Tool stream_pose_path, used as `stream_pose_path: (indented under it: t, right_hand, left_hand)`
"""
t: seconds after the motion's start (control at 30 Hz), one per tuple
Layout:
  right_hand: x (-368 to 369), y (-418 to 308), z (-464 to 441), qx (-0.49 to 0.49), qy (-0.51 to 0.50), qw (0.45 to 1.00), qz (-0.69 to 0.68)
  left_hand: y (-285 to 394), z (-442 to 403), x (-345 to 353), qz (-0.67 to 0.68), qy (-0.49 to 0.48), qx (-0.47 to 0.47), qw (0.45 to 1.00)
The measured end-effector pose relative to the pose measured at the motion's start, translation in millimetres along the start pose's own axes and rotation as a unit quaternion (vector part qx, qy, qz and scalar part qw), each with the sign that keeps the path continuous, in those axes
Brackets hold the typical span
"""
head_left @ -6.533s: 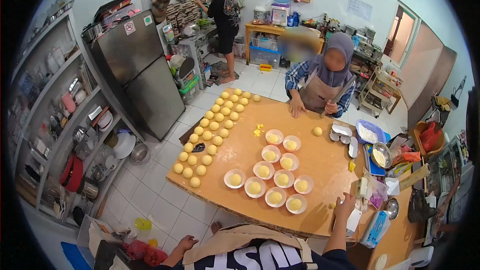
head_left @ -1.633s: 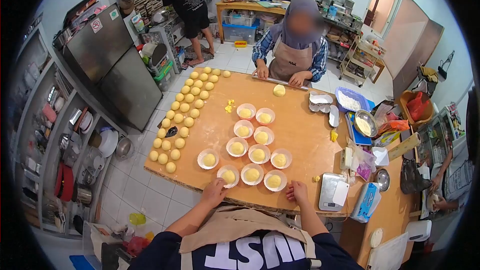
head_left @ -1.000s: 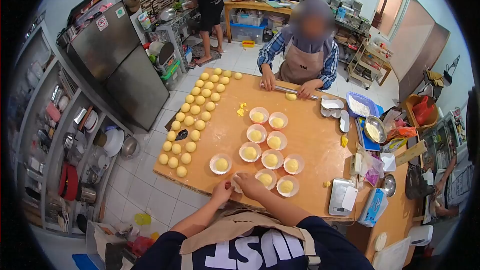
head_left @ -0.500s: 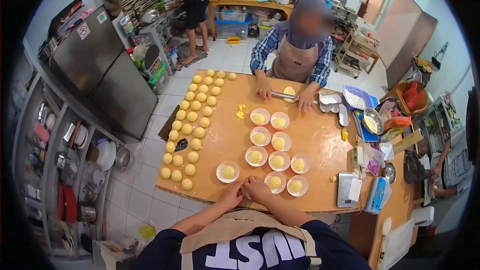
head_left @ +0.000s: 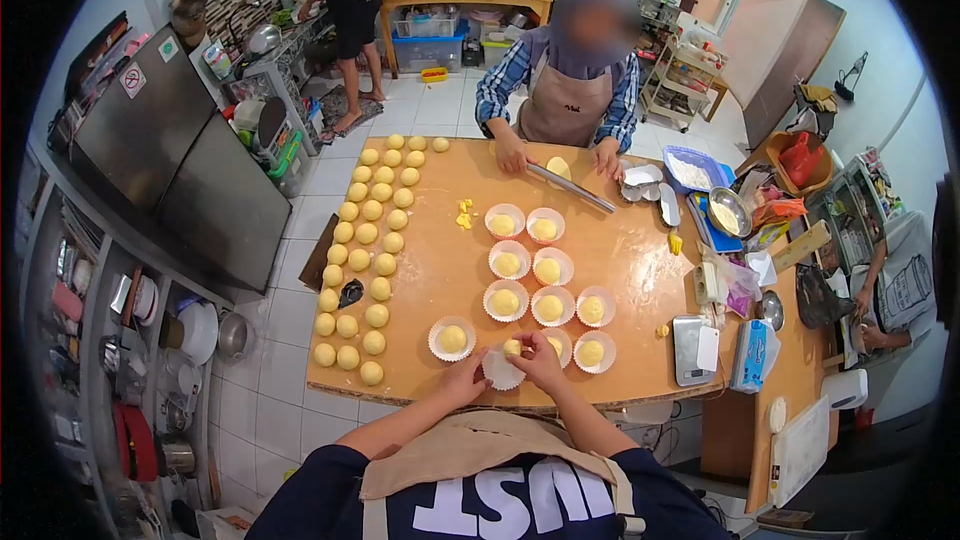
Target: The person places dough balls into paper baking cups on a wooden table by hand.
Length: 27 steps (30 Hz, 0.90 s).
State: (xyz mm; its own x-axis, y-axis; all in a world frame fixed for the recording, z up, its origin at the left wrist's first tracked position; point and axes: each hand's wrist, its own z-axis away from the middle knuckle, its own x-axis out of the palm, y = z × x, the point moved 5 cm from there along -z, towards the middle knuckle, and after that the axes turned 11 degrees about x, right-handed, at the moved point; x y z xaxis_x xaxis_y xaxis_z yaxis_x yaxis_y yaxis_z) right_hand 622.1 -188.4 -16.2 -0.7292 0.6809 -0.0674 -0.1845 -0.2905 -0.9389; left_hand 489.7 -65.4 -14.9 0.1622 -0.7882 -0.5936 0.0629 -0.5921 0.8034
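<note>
At the near edge of the table, my left hand point(head_left: 464, 380) grips the side of a white paper baking cup point(head_left: 502, 370). My right hand point(head_left: 541, 364) pinches a small piece of pale yellow dough point(head_left: 513, 347) over that cup's far rim. Just left of them stands a filled paper cup point(head_left: 452, 339) with a dough ball in it. Several more filled cups point(head_left: 505, 301) stand in a cluster beyond and to the right; one is partly hidden behind my right hand.
Rows of round dough balls point(head_left: 366, 234) line the table's left side. Across the table, a co-worker point(head_left: 575, 100) holds a metal rolling pin point(head_left: 570, 186) beside flattened dough point(head_left: 558, 170). A scale point(head_left: 691, 365), a tissue pack point(head_left: 750, 355) and a metal bowl point(head_left: 729, 212) sit at right.
My hands were together at the table edge; now they are apart, showing the paper cup and dough piece. The co-worker's rolling pin has turned to a slant, one hand off it.
</note>
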Motion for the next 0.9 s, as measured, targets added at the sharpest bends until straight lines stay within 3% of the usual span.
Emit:
stream_pose_path:
  t: [0.07,0.13,0.23,0.43,0.53,0.63,0.73,0.83,0.9]
  right_hand:
    - [5,-21,9,-0.077,-0.016,0.985,0.157]
    - [17,-39,18,-0.178,-0.064,0.915,0.355]
    - [35,-25,19,-0.169,-0.088,0.863,0.469]
    - [47,-12,19,-0.256,-0.027,0.789,0.558]
    - [46,-46,36,-0.215,-0.035,0.789,0.575]
    - [31,-47,33,-0.183,-0.030,0.871,0.454]
    - [9,-58,27,-0.167,0.056,0.904,0.388]
    - [6,-58,15,0.003,0.041,0.962,0.269]
    - [16,-18,-4,0.103,-0.034,0.982,0.154]
  left_hand:
    - [-6,2,4,-0.004,-0.001,0.002,1.000]
    - [-7,0,3,-0.005,-0.007,0.011,1.000]
    - [-2,-1,-1,-0.019,-0.023,0.005,1.000]
    - [-26,0,16,-0.034,-0.011,0.039,0.999]
    - [-15,-1,8,0.014,-0.039,0.007,0.999]
    - [-15,-1,8,-0.007,-0.031,0.003,0.999]
    - [-13,0,6,-0.041,-0.033,-0.009,0.999]
    - [-5,3,1,-0.029,-0.024,-0.004,0.999]
    - [-8,5,4,-0.015,-0.012,0.009,1.000]
